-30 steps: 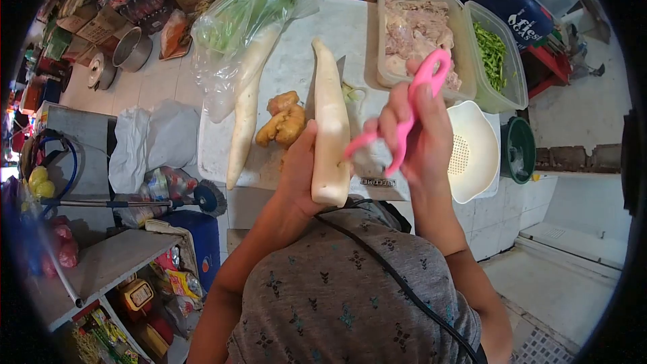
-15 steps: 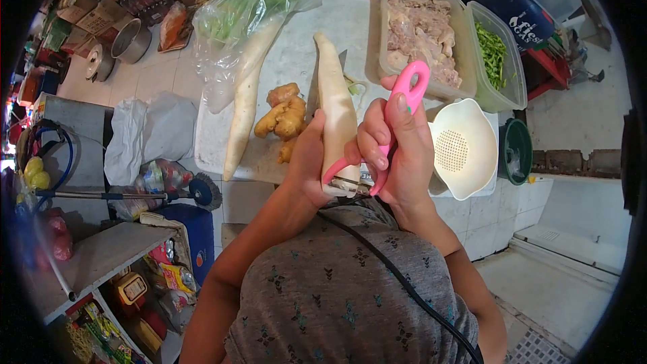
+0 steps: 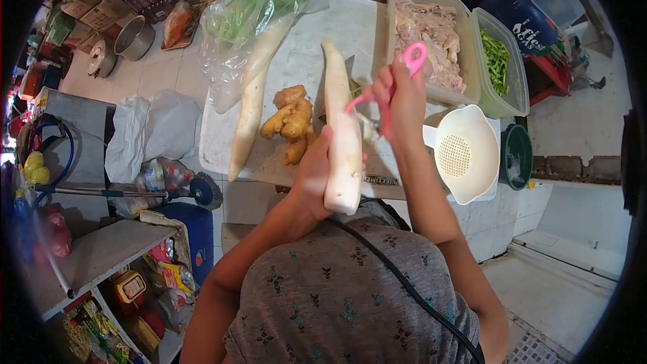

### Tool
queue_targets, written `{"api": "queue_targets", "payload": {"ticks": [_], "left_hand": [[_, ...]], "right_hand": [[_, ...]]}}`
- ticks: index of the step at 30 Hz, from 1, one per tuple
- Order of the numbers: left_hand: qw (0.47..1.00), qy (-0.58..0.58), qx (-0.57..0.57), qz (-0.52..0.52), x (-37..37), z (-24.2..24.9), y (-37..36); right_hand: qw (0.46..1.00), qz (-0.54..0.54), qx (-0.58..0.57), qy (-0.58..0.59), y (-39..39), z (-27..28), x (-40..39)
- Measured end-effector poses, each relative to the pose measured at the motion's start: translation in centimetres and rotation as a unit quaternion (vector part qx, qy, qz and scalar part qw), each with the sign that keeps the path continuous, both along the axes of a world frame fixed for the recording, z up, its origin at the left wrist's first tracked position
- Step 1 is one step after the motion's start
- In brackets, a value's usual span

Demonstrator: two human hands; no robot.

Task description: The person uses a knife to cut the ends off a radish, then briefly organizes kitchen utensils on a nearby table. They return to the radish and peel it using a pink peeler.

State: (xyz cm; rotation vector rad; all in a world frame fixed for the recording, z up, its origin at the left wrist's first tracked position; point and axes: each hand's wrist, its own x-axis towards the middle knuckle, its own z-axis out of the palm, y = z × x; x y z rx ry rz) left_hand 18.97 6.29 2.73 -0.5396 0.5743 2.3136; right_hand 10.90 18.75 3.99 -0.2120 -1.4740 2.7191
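"Starting with the left hand (image 3: 311,178), what was held by it?"

"A white radish (image 3: 342,141) was held there. The hand was curled around the thick part, because some fingertips could be seen at the right side of it."

"And where was the radish positioned?"

"It was held in front of the body, over the near edge of the table (image 3: 364,17). The thick end was pointed toward the grey shirt (image 3: 350,283), and the thin end was pointed away."

"What was grasped by the right hand (image 3: 404,104)?"

"A pink peeler (image 3: 385,119) was grasped, with the fingers folded around its handle. Its front was placed at the right edge of the radish; as the blade was blurred, it could not be told whether the skin was touched."

"What else was seen nearby?"

"To the left, some ginger (image 3: 291,121) was laid on the table, and further left, a second radish (image 3: 248,111), partly covered by a clear bag (image 3: 226,61). A knife (image 3: 349,67) was half hidden behind the held radish. To the right, a white strainer (image 3: 482,162) was seen, and behind it, a tub (image 3: 470,54) with meat (image 3: 428,40)."
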Motion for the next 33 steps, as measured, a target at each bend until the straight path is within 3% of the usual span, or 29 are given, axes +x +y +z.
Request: {"api": "queue_targets", "payload": {"ticks": [1, 4, 7, 10, 13, 16, 26, 29, 33], "left_hand": [[0.996, -0.036, -0.076, 0.009, 0.2, 0.9, 0.1], [0.998, -0.045, -0.052, 0.015, 0.0, 0.7, -0.4], [0.998, -0.033, -0.057, 0.025, -0.1, 0.8, -0.1], [0.993, 0.022, 0.117, 0.019, -0.1, -0.6, -0.7], [0.994, -0.016, 0.089, 0.064, -0.1, -0.4, 0.0], [0.992, -0.029, 0.120, 0.031, -0.2, 0.2, -0.1], [0.998, -0.042, 0.001, 0.040, 0.1, -0.4, -0.6], [0.999, -0.027, -0.030, 0.026, 0.6, -0.9, -0.8], [0.996, -0.050, -0.070, 0.026, 0.7, 0.2, -0.5]], "right_hand": [[1.000, -0.017, 0.010, 0.008, 0.3, -0.5, -0.9], [0.998, -0.054, 0.015, 0.031, 0.2, 0.4, -1.1], [0.999, 0.026, -0.040, 0.018, -1.0, 3.9, 1.2], [0.990, 0.093, -0.101, -0.044, -2.0, 5.9, 4.0], [0.980, 0.113, -0.136, -0.093, -2.2, 6.0, 5.6], [0.981, 0.083, -0.132, -0.113, -2.5, 5.1, 5.9], [0.987, 0.077, -0.116, -0.076, -3.0, 2.7, 4.5], [0.999, 0.012, -0.045, -0.022, -2.5, 1.3, 2.3], [1.000, 0.006, -0.023, -0.012, -2.2, -0.8, -0.7]]}}
